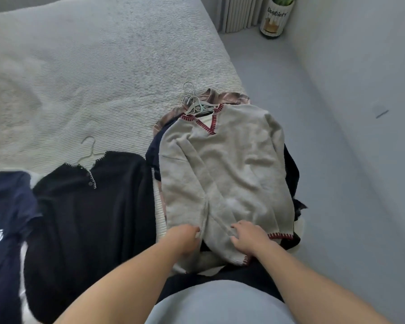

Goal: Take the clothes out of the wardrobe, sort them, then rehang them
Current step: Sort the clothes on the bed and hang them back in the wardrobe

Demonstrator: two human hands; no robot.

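Grey knit sweater with red stitched trim (222,174) lay atop right pile on bed (91,73). Left hand (185,239) pinched hem; right hand (248,239) pressed flat. Pulling risked dragging pile, slipping hanger (197,106).

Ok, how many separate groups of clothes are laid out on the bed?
3. A navy printed T-shirt at the left edge, a black sweater beside it, and a pile at the right topped by a grey sweater. The pile hides several garments underneath.

Single head-worn wide-angle view, looking forward and down, close over the bed (84,66) edge; forearms enter from bottom of frame.
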